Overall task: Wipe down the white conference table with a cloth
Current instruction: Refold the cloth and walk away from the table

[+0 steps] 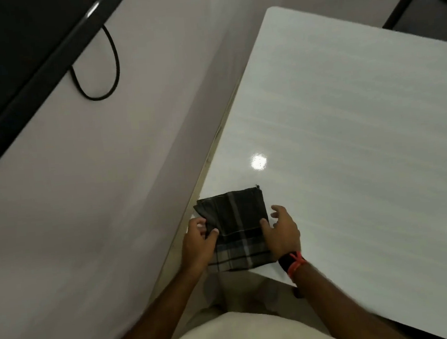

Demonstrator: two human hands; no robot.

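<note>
A dark checked cloth [235, 222] lies folded into a flat pad on the white surface [347, 102], whose long left edge runs just beside the cloth's left side and whose near edge passes just below it. It sits here probably because this corner is the natural place to begin wiping, and the folding gives a compact pad that a palm can press. The left hand [196, 243] is at the cloth's left edge, thumb on top and fingers curled at the border: its grip pinches the fabric, seemingly to square the fold or hold it in place. The right hand [280, 232] is at the cloth's right edge; only its thumb touches the fabric, and its fingers are spread loosely beyond the cloth, so this grip is released and holds nothing. A black wristband [291, 262] with an orange thread sits just below and right of the cloth.
</note>
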